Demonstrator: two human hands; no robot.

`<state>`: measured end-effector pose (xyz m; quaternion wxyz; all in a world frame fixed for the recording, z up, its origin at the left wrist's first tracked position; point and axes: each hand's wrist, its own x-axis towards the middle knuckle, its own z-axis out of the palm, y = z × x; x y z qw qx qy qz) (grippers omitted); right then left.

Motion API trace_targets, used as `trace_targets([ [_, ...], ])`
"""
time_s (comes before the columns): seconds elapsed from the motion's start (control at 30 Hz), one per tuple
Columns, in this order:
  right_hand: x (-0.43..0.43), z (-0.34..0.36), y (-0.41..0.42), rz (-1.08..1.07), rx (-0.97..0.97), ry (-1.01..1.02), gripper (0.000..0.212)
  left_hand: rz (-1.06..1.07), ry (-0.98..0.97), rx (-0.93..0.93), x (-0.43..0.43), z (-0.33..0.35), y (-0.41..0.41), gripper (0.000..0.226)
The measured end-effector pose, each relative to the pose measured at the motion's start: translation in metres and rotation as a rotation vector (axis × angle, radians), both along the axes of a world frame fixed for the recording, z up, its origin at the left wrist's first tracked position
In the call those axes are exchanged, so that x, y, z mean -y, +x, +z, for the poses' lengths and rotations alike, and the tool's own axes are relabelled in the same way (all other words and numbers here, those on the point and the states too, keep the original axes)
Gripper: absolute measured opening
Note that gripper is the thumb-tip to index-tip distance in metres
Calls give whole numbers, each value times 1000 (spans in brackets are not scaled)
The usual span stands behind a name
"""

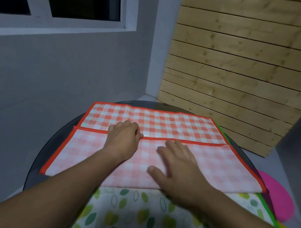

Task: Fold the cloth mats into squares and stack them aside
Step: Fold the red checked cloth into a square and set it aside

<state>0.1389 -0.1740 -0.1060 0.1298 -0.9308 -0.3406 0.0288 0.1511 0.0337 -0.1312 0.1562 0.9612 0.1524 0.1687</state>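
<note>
Leaf-print mat (126, 215), checked mat (163, 122), dark round table (49, 151), grey wall (57, 70); left fingers (133, 126) gripping hem (92, 130), right fingers (176, 144) flat.

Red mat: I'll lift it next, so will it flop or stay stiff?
Probably floppy: the red mat folds flat over itself. Likely light, being thin. Possibly slippery: its top looks glossy and the table smooth.
</note>
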Motion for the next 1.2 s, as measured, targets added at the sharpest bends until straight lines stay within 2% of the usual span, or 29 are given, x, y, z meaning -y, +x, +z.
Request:
trace_targets([
  [0.1,1,-17,-14,-15,-42,-94,72,4,12,-11,1,1,1,15],
  [0.3,0,-29,-11,0,30,-171,76,-20,91,-78,6,12,-7,24],
  [0.4,0,-27,-11,11,11,-178,76,-137,134,-118,24,21,-31,36],
  [0.57,0,-25,-13,15,-3,-182,81,-296,131,-183,45,18,-90,38],
  [0.7,1,-23,-14,11,-31,-193,78,-245,146,-357,36,7,-119,58],
  [0.83,1,-21,-15,10,-34,-204,78,-192,126,-449,18,3,-134,62],
  [0.97,2,-21,-14,14,-29,-205,79,-87,94,-493,-6,4,-150,65],
  [1.1,1,-20,-14,10,-31,-210,78,7,54,-519,-21,6,-153,80],
  [1.2,1,-19,-14,9,-38,-211,78,63,69,-512,-14,10,-147,77],
])
